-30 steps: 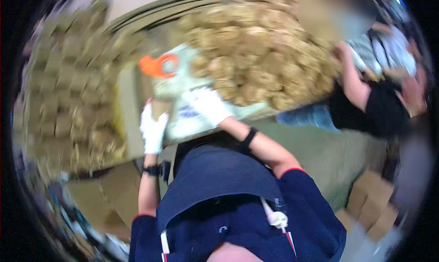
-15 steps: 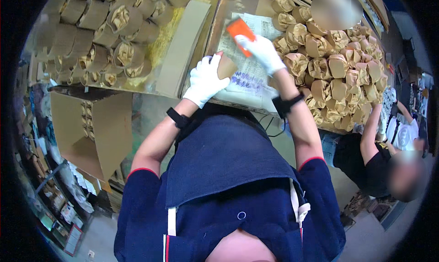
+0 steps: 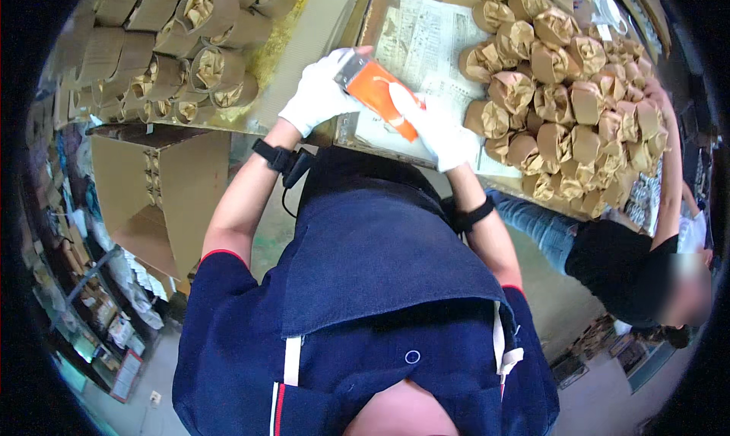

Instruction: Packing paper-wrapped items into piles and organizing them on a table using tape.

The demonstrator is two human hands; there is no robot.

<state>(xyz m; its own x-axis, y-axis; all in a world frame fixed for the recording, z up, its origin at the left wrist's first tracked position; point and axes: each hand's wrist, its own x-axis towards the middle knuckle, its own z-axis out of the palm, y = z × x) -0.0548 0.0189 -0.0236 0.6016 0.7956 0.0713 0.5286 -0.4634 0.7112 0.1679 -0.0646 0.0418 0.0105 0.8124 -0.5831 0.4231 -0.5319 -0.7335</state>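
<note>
We see even, bright daylight with soft shadows. Our white gloves nearly wash out. Fisheye distortion bends straight edges toward a black circular rim; periphery softens, and one co-worker's face is blurred.

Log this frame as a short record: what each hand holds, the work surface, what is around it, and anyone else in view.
left hand: white-gloved left hand grips the upper end of an orange box
right hand: white-gloved right hand holds the box's lower end
surface: newspaper sheet on the table
right of it: heap of brown paper-wrapped bundles
left: more wrapped bundles, open cardboard carton
other person: a co-worker in a dark top, reaching into the heap
</note>
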